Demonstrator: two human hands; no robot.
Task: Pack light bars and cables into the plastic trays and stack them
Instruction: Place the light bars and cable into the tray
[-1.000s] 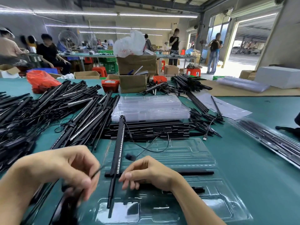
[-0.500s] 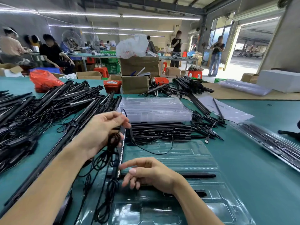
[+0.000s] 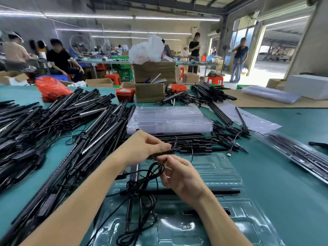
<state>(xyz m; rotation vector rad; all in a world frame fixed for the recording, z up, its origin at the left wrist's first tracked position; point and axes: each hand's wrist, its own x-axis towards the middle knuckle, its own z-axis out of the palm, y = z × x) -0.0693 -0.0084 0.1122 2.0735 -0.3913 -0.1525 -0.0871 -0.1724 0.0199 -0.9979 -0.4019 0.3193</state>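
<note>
1. Black and slender, the light bar [image 3: 160, 153] is pinched in the left hand [image 3: 142, 148], thumb and fingers curled round it; it is raised above the far end of the clear plastic tray [image 3: 221, 173].
2. Its long axis runs roughly left to right, across the tray. The part in view sits between the two hands, just beyond the right hand.
3. The right hand [image 3: 182, 176] is just under the bar with fingers loosely curled. Motion blur hides whether it is pinching the bar or the thin cable, so I cannot tell.
4. The bar's cable bundle [image 3: 142, 185] hangs below the hands and drapes over the tray.
5. One bar [image 3: 223, 191] already lies crosswise in a tray slot, right of the right wrist.
6. Judgement: seating this bar means lowering it parallel to the seated one, and the left hand has the firmer hold to guide it.
7. The stack of empty trays [image 3: 168, 119] and loose bars [image 3: 99, 128] wait farther back.
</note>
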